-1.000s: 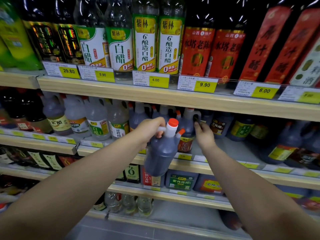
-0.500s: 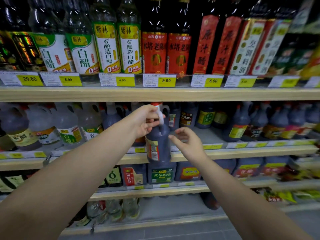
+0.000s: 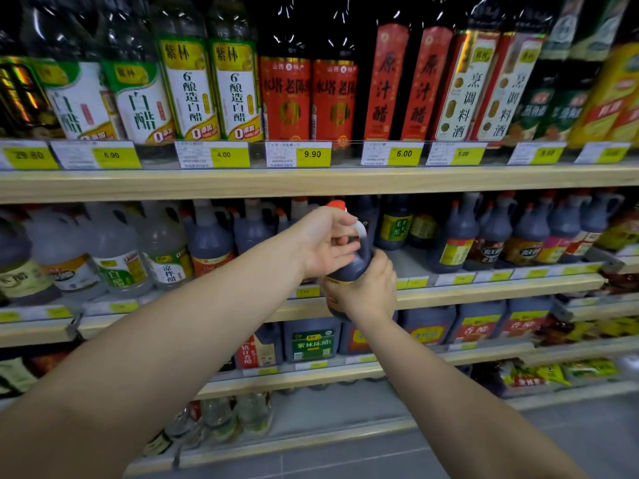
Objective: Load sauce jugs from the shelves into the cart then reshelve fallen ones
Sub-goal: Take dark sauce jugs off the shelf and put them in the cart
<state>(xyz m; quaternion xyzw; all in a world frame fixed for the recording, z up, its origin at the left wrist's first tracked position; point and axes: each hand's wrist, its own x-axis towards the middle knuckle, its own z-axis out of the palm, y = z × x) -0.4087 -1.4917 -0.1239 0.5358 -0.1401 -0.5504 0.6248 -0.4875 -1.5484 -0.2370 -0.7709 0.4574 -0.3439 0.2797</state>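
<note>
A dark sauce jug (image 3: 349,267) with an orange cap and a white handle hangs in front of the second shelf (image 3: 484,288). My left hand (image 3: 326,242) grips its handle and neck from the left. My right hand (image 3: 366,288) wraps around the jug's lower body from the right, hiding most of the label. More dark jugs (image 3: 460,236) stand on that shelf to the right, and pale and dark jugs (image 3: 162,250) stand to the left. No cart is in view.
The top shelf (image 3: 311,181) carries tall vinegar and cooking-wine bottles (image 3: 287,95) behind yellow price tags. Square dark jugs (image 3: 313,340) fill the third shelf. Small clear bottles (image 3: 221,416) sit on the bottom shelf. Grey floor (image 3: 380,458) lies below.
My right hand has closed around the jug's body, where before it only reached toward it. The jug has stayed in front of the second shelf in my left hand's grip.
</note>
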